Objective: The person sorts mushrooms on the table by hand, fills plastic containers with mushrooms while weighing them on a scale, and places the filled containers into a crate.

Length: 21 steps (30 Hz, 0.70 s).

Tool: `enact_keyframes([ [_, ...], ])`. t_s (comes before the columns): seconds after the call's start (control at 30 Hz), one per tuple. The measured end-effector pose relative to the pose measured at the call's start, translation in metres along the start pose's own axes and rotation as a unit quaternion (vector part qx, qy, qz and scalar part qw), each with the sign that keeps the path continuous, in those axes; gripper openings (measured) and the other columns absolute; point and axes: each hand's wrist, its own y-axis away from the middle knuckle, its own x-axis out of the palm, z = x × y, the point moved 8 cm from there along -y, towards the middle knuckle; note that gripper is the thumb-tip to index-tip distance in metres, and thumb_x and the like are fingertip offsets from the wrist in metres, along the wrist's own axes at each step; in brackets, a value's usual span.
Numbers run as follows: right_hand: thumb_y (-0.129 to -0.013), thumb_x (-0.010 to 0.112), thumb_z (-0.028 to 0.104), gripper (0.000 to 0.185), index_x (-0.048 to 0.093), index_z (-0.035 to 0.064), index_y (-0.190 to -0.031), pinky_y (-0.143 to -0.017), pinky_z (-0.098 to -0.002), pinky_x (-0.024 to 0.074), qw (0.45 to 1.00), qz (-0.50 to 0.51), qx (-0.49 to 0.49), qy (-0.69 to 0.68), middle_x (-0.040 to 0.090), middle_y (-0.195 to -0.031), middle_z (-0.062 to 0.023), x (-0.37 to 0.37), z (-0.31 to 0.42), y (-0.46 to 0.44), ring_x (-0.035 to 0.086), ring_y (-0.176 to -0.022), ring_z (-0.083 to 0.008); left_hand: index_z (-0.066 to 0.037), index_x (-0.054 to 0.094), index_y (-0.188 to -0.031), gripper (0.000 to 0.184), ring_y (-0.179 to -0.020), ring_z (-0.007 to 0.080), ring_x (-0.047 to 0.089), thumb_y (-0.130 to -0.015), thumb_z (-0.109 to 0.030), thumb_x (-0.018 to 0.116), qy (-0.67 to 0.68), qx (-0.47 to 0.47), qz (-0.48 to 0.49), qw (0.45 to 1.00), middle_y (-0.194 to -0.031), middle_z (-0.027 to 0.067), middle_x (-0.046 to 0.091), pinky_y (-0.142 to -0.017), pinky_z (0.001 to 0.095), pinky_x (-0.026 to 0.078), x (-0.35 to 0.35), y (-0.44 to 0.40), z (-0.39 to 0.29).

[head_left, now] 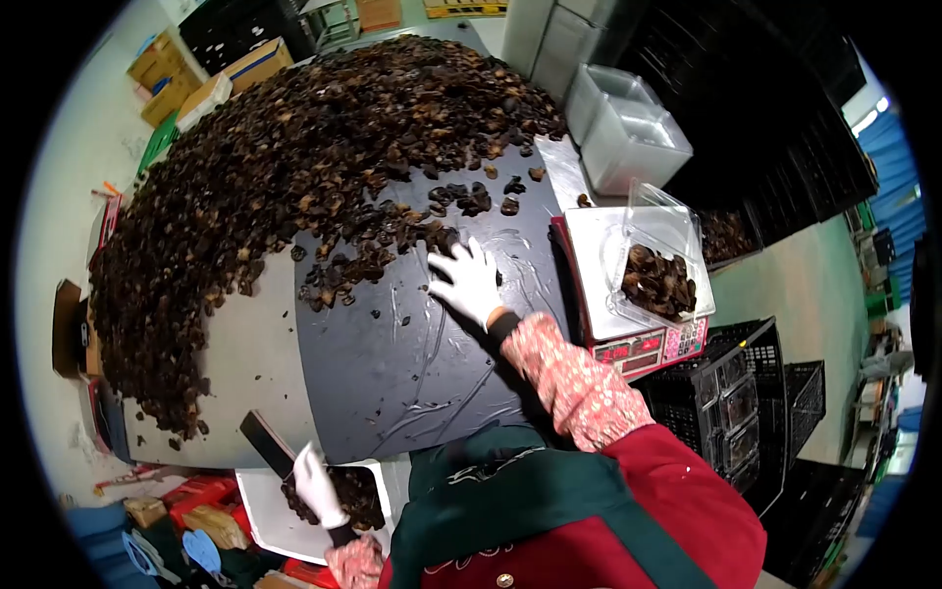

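My right hand (467, 283), in a white glove, lies palm down with fingers spread on the dark table mat (412, 339). Its fingertips reach the near edge of a loose row of dark brown pieces (392, 236) that look like dried mushrooms. Low on the left, my left hand (316, 486), also gloved in white, is closed at the end of a dark flat board (267, 444). Below that hand stands a white bin (267, 515) with more dark pieces in it. The left fingers are only partly visible.
A large heap (324, 128) of the same pieces covers the table's far and left sides. On the right, a red scale (633, 351) carries a clear hinged box (659, 280) partly filled with pieces. Clear tubs (633, 142) stand behind it; black crates (726, 402) stand lower right.
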Motion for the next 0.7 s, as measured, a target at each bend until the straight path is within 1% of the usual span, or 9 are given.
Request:
enact_keyframes([
  [0.07, -0.074, 0.076, 0.040, 0.055, 0.063, 0.0256, -0.126, -0.106, -0.0602, 0.0297, 0.997, -0.021, -0.071, -0.009, 0.049, -0.139, -0.0133, 0.005, 0.027, 0.038, 0.035, -0.134, -0.0435, 0.000, 0.067, -0.112, 0.022, -0.096, 0.0275, 0.066, -0.097, -0.011, 0.054, 0.103, 0.004, 0.049, 0.993, -0.107, 0.0149, 0.068, -0.089, 0.0350, 0.050, 0.053, -0.016, -0.040],
  [0.13, -0.074, 0.077, 0.035, 0.054, 0.063, 0.0231, -0.125, -0.108, -0.0591, 0.0278, 0.991, -0.017, -0.129, -0.033, 0.049, -0.139, -0.0144, -0.002, 0.043, 0.071, 0.035, -0.133, -0.0443, -0.001, 0.068, -0.109, 0.020, -0.095, 0.0229, 0.066, -0.097, -0.009, 0.054, 0.033, 0.178, 0.071, 0.981, -0.103, 0.0131, 0.068, -0.085, 0.0328, 0.050, 0.088, -0.029, -0.105],
  [0.27, -0.078, 0.074, 0.033, 0.045, 0.066, 0.0228, -0.121, -0.112, -0.0584, 0.0249, 0.988, 0.039, -0.150, -0.019, 0.048, -0.143, -0.0130, -0.019, 0.048, 0.116, 0.036, -0.134, -0.0427, -0.002, 0.068, -0.105, 0.018, -0.094, 0.0276, 0.066, -0.094, -0.008, 0.055, 0.063, 0.235, 0.130, 0.961, -0.101, 0.0124, 0.067, -0.084, 0.0327, 0.051, 0.161, -0.059, -0.152],
  [0.33, -0.083, 0.072, 0.029, 0.028, 0.073, 0.0211, -0.109, -0.111, -0.0547, 0.0291, 0.987, 0.014, -0.152, -0.049, 0.055, -0.137, -0.0100, -0.026, 0.041, 0.129, 0.039, -0.135, -0.0400, -0.005, 0.068, -0.104, 0.017, -0.094, 0.0294, 0.065, -0.095, -0.010, 0.055, 0.082, 0.240, 0.149, 0.956, -0.101, 0.0120, 0.066, -0.084, 0.0347, 0.051, 0.193, -0.077, -0.163],
  [0.47, -0.086, 0.068, 0.020, 0.017, 0.075, 0.0102, -0.098, -0.099, -0.0426, 0.0435, 0.979, -0.080, -0.096, -0.159, 0.068, -0.112, -0.0114, -0.045, 0.016, 0.119, 0.057, -0.116, -0.0336, -0.007, 0.066, -0.111, 0.023, -0.094, 0.0293, 0.065, -0.092, -0.018, 0.060, 0.069, 0.249, 0.189, 0.947, -0.105, 0.0111, 0.063, -0.081, 0.0362, 0.051, 0.244, -0.103, -0.195],
  [0.53, -0.088, 0.067, 0.015, 0.017, 0.075, 0.0101, -0.102, -0.096, -0.0381, 0.0467, 0.981, -0.081, -0.007, -0.175, 0.068, -0.113, -0.0104, -0.042, -0.003, 0.102, 0.060, -0.111, -0.0304, -0.011, 0.064, -0.112, 0.027, -0.092, 0.0312, 0.064, -0.089, -0.024, 0.064, -0.040, 0.286, 0.231, 0.929, -0.105, 0.0099, 0.060, -0.077, 0.0388, 0.051, 0.263, -0.100, -0.208],
  [0.6, -0.090, 0.065, 0.014, 0.017, 0.073, 0.0076, -0.104, -0.090, -0.0346, 0.0493, 0.978, -0.135, -0.023, -0.158, 0.069, -0.108, -0.0113, -0.048, -0.006, 0.075, 0.063, -0.103, -0.0271, -0.010, 0.061, -0.097, 0.021, -0.089, 0.0317, 0.063, -0.085, -0.025, 0.069, -0.077, 0.295, 0.268, 0.914, -0.097, 0.0100, 0.057, -0.074, 0.0415, 0.051, 0.272, -0.091, -0.211],
  [0.67, -0.090, 0.063, 0.013, 0.018, 0.071, 0.0056, -0.105, -0.087, -0.0323, 0.0502, 0.965, -0.084, 0.067, -0.239, 0.069, -0.103, -0.0123, -0.040, -0.015, 0.049, 0.065, -0.097, -0.0265, -0.008, 0.057, -0.089, 0.022, -0.084, 0.0318, 0.061, -0.081, -0.020, 0.073, -0.072, 0.336, 0.235, 0.909, -0.094, 0.0104, 0.055, -0.072, 0.0412, 0.049, 0.267, -0.083, -0.211],
  [0.7, -0.091, 0.062, 0.013, 0.019, 0.071, 0.0047, -0.105, -0.086, -0.0315, 0.0503, 0.967, -0.083, 0.080, -0.229, 0.069, -0.101, -0.0127, -0.035, -0.019, 0.039, 0.066, -0.095, -0.0265, -0.008, 0.057, -0.089, 0.022, -0.084, 0.0318, 0.061, -0.081, -0.020, 0.073, -0.072, 0.337, 0.238, 0.908, -0.094, 0.0104, 0.055, -0.072, 0.0412, 0.049, 0.265, -0.081, -0.206],
])
